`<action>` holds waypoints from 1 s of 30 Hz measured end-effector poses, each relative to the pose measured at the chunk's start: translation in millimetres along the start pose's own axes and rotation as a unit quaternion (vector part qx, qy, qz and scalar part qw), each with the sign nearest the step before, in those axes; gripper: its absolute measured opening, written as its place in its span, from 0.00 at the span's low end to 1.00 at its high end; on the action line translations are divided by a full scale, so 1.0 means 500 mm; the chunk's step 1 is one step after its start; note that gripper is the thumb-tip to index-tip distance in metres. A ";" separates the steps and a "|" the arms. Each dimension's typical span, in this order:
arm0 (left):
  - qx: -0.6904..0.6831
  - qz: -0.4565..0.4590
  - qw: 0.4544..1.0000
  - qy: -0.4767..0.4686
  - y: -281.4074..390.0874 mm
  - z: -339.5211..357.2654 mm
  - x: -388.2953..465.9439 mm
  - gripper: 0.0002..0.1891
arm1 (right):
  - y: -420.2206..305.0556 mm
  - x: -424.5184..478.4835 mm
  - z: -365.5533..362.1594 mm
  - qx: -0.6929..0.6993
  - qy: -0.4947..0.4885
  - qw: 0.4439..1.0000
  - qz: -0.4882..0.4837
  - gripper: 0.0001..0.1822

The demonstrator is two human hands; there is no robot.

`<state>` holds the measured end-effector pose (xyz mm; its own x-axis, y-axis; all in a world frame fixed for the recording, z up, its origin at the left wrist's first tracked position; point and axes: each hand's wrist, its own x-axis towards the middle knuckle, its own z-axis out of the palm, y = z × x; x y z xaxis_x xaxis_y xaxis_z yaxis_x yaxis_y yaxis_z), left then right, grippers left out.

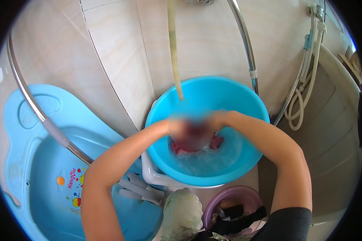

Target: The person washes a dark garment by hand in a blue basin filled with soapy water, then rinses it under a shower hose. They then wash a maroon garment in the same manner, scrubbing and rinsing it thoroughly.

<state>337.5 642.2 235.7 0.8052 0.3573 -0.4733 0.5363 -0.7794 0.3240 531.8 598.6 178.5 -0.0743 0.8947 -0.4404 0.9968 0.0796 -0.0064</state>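
Observation:
A round blue plastic basin (208,179) holds sudsy water (229,150) and a wet dark red cloth (216,142). My left hand (177,128) and my right hand (220,119) meet over the water, one on each side of the bunched cloth. They appear to grip it between them, though a heavy blur covers the fingers and the cloth's upper part. Lower folds of the cloth lie in the foam. From above, a yellowish ribbed hose (172,45) hangs down inside the basin's far left side.
Under the basin is a white glossy support (157,177). A light blue baby bathtub (48,159) leans at left, crossed by a curved metal tube (33,99). A pink tub (209,208) with dark clothes stands by my patterned knee (182,211). At right hangs a pale hose (301,105).

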 end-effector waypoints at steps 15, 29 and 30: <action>0.305 0.004 0.946 -0.111 -0.039 0.049 0.049 0.31 | -0.020 -0.095 -0.201 -0.173 0.369 0.911 -0.065 0.22; 0.151 0.051 0.987 -0.008 -0.005 0.037 0.015 0.26 | -0.128 -0.173 -0.724 0.019 0.784 0.618 -0.047 0.14; 0.149 0.050 0.988 -0.006 -0.015 0.040 0.018 0.27 | -0.138 -0.174 -0.725 0.036 0.778 0.627 -0.030 0.14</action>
<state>335.6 640.9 212.5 0.8461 0.2668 -0.4614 0.3551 -0.9277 0.1148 458.8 674.6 542.8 0.0060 0.2416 0.9704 0.9854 0.1637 -0.0468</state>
